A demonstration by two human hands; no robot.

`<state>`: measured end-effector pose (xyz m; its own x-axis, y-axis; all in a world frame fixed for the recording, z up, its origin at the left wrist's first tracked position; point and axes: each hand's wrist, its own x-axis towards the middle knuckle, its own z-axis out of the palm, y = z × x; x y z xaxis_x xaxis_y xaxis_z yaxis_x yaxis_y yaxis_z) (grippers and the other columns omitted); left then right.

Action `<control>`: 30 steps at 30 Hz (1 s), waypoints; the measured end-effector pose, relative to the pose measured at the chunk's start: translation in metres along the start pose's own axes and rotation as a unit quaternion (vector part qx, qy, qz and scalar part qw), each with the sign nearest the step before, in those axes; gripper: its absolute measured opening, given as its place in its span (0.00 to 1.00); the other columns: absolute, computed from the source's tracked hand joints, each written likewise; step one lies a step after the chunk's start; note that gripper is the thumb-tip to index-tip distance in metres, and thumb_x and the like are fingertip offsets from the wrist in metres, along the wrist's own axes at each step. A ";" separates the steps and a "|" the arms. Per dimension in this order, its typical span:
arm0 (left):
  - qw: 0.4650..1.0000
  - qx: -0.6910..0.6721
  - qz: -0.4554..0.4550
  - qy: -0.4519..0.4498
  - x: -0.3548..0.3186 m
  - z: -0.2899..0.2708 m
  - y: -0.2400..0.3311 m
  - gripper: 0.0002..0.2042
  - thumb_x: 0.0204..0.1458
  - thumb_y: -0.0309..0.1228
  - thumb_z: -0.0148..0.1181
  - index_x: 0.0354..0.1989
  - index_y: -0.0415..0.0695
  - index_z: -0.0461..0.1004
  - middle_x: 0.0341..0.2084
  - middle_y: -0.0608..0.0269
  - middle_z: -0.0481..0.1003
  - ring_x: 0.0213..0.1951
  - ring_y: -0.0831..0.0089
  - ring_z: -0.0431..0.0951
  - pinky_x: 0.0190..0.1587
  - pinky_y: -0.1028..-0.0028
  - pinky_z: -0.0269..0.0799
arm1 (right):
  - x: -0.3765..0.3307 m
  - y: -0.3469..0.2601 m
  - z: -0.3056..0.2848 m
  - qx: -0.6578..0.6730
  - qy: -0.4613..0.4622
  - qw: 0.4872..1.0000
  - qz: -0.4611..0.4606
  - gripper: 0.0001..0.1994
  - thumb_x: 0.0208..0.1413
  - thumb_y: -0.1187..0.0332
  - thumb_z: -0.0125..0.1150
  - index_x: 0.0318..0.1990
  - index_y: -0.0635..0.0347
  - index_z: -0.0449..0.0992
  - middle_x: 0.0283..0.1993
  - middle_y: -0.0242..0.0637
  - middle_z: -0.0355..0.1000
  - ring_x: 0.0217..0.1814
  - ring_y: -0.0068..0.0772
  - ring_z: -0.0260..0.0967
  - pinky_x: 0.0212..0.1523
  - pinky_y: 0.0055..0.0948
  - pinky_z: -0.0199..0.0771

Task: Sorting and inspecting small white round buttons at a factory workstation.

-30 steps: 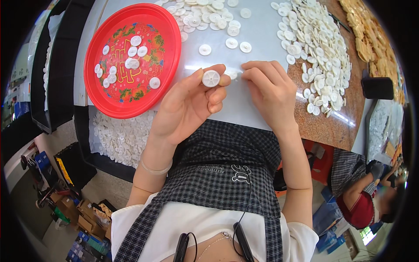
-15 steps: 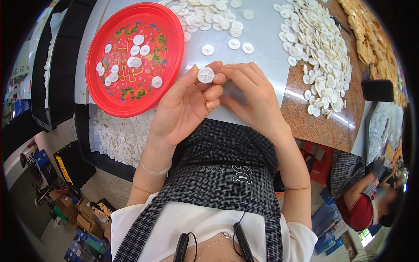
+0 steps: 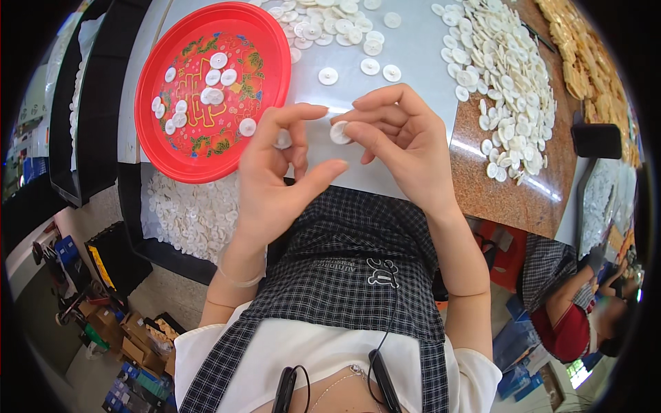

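My right hand [image 3: 406, 148] pinches a small white plastic gear [image 3: 339, 132] between thumb and fingers, above the grey tabletop. Facing it, my left hand [image 3: 272, 172] has its thumb and index finger spread apart. Another white gear [image 3: 282, 139] shows in part among the curled fingers of that hand and seems held there. Beside my left hand lies a round red tray [image 3: 155, 148] with a printed pattern, bearing several white gears. Three loose gears, one of them a white gear [image 3: 328, 76], lie on the tabletop beyond my hands.
A large heap of white gears [image 3: 520, 103] covers the brown tabletop at right; another pile [image 3: 330, 24] lies at the far side. A black-edged bin of white parts [image 3: 182, 217] stands below the tray. At far right are a dark phone-like object [image 3: 596, 142] and a co-worker [image 3: 568, 316].
My hands have moved apart. The gear that was at my left fingertips is no longer there; a gear now sits in my right hand's pinch. My left thumb and index finger have opened.
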<state>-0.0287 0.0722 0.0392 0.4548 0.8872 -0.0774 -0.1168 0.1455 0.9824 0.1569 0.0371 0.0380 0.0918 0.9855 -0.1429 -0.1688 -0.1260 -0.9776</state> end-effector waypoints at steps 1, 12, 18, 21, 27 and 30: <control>0.994 0.100 0.036 0.002 0.002 0.002 -0.006 0.24 0.44 0.21 0.70 0.52 0.42 0.74 0.32 0.70 0.65 0.26 0.84 0.61 0.26 0.84 0.58 | -0.002 -0.002 0.000 0.047 -0.010 0.999 0.009 0.10 0.59 0.76 0.63 0.44 0.64 0.68 0.41 0.44 0.79 0.43 0.25 0.78 0.35 0.19 0.77; 0.991 0.106 0.078 -0.015 0.010 0.005 -0.016 0.20 0.42 0.23 0.73 0.47 0.44 0.81 0.27 0.75 0.62 0.27 0.86 0.60 0.28 0.84 0.56 | -0.011 -0.005 0.001 0.074 0.034 0.997 -0.015 0.10 0.60 0.77 0.61 0.39 0.63 0.62 0.36 0.45 0.79 0.40 0.28 0.79 0.40 0.22 0.81; 0.996 0.056 0.058 -0.033 0.011 0.006 -0.016 0.18 0.46 0.21 0.71 0.48 0.42 0.80 0.28 0.75 0.62 0.29 0.86 0.60 0.33 0.85 0.58 | -0.014 -0.009 0.000 0.057 0.030 0.998 -0.017 0.08 0.63 0.75 0.57 0.39 0.62 0.62 0.37 0.46 0.79 0.39 0.29 0.79 0.39 0.23 0.81; 0.997 0.044 0.042 -0.045 0.008 0.004 -0.012 0.17 0.47 0.20 0.69 0.48 0.41 0.78 0.31 0.74 0.65 0.31 0.85 0.62 0.33 0.84 0.60 | -0.013 -0.008 -0.002 0.040 0.025 0.999 -0.023 0.06 0.64 0.76 0.56 0.40 0.61 0.63 0.37 0.46 0.80 0.39 0.29 0.79 0.40 0.24 0.79; 0.942 0.257 -0.156 -0.152 -0.026 -0.067 0.037 0.19 0.46 0.25 0.70 0.48 0.41 0.74 0.38 0.66 0.74 0.40 0.78 0.74 0.42 0.77 0.68 | 0.014 0.006 -0.050 -0.178 0.134 0.964 -0.144 0.06 0.62 0.74 0.58 0.44 0.63 0.69 0.38 0.41 0.79 0.41 0.25 0.76 0.43 0.22 0.74; 0.859 0.459 -0.104 -0.204 -0.046 -0.096 0.044 0.23 0.42 0.30 0.72 0.48 0.41 0.74 0.41 0.58 0.76 0.43 0.63 0.77 0.50 0.67 0.69 | 0.023 0.001 -0.060 -0.292 0.160 0.923 -0.191 0.07 0.59 0.72 0.62 0.43 0.64 0.76 0.40 0.36 0.78 0.42 0.24 0.74 0.42 0.22 0.72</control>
<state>-0.1396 0.0800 0.0696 0.6747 0.6298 -0.3848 0.6639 -0.2902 0.6892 0.2176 0.0523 0.0241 0.3368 0.8979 0.2835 0.4856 0.0924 -0.8693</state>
